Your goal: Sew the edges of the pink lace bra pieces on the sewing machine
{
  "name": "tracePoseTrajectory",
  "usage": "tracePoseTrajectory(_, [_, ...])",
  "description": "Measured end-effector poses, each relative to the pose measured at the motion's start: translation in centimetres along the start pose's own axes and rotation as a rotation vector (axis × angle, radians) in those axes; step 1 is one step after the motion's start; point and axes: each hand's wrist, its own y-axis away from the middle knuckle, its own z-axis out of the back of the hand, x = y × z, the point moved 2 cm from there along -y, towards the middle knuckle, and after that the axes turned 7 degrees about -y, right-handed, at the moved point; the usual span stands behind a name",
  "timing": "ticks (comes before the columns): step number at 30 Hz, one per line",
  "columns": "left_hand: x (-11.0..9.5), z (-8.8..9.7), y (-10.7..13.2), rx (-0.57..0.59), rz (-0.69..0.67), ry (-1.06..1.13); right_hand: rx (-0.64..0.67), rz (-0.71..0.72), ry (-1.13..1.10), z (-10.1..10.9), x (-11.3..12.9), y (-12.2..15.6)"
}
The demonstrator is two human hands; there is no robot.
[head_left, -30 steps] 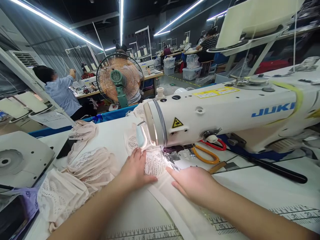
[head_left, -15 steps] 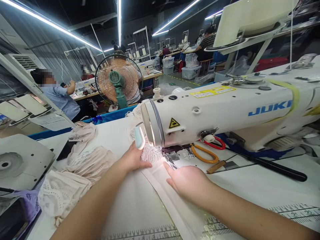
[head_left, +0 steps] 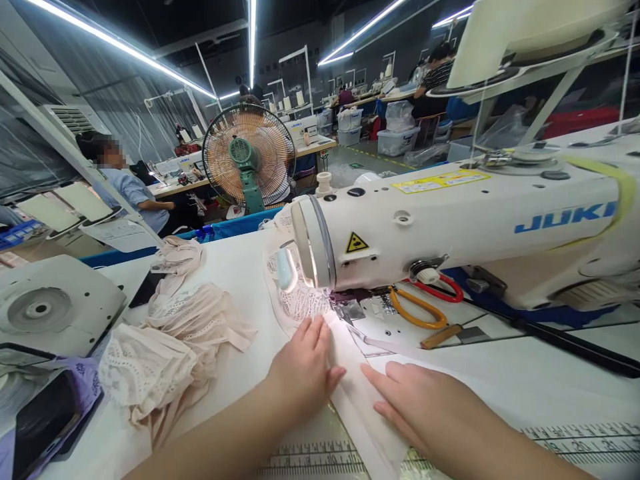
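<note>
A pale lace garment piece (head_left: 305, 300) lies under the lit head of a white sewing machine (head_left: 380, 233), and its plain fabric band (head_left: 357, 387) runs down toward me. My left hand (head_left: 303, 367) presses flat on the fabric just in front of the needle area, fingers stretched forward and thumb apart. To its right, my right hand (head_left: 425, 407) rests at the band's edge with its index finger extended and the hand open. The needle itself is hidden behind the machine head and its light-blue guard (head_left: 287, 270).
Crumpled beige lace pieces (head_left: 150, 360) are heaped on the left, near a dark phone (head_left: 47, 413) on purple lace. Orange-handled scissors (head_left: 417, 310) and a wooden-handled tool (head_left: 441, 337) lie beside the machine. A fan (head_left: 245, 157) and a seated co-worker (head_left: 133, 190) are beyond the table.
My left hand has come back from the guard and moved right onto the band. The right hand has shifted toward me and right, away from the needle area. The view has turned slightly left.
</note>
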Motion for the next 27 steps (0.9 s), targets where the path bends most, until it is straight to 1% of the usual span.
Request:
tracePoseTrajectory(2, [-0.5,-0.5,0.0,0.05,-0.009,-0.021,-0.001,0.004,-0.004,-0.3,-0.2,0.4])
tracePoseTrajectory(4, [-0.5,-0.6,-0.2,0.109,0.0,-0.025,-0.014,0.016,0.003,-0.4,-0.3,0.6])
tracePoseTrajectory(10, [0.0,0.0,-0.8,0.239,0.035,0.0,-0.086,0.068,-0.002,-0.6,-0.2,0.8])
tracePoseTrajectory(14, [0.5,0.2,-1.5,0.316,0.06,0.03,-0.096,0.066,-0.027,-0.6,-0.4,0.9])
tracePoseTrajectory(19, [1.4,0.0,-2.1,0.339,0.07,0.065,-0.1,0.067,-0.018,-0.6,-0.4,0.9])
tracePoseTrajectory(24, [2.6,-0.4,-2.6,0.31,0.023,0.057,-0.158,0.107,0.007,-0.8,-0.5,0.9])
tracePoseTrajectory(27, [3.3,-0.6,-2.8,0.294,-0.02,0.042,-0.186,0.108,0.009,-0.8,-0.6,0.9])
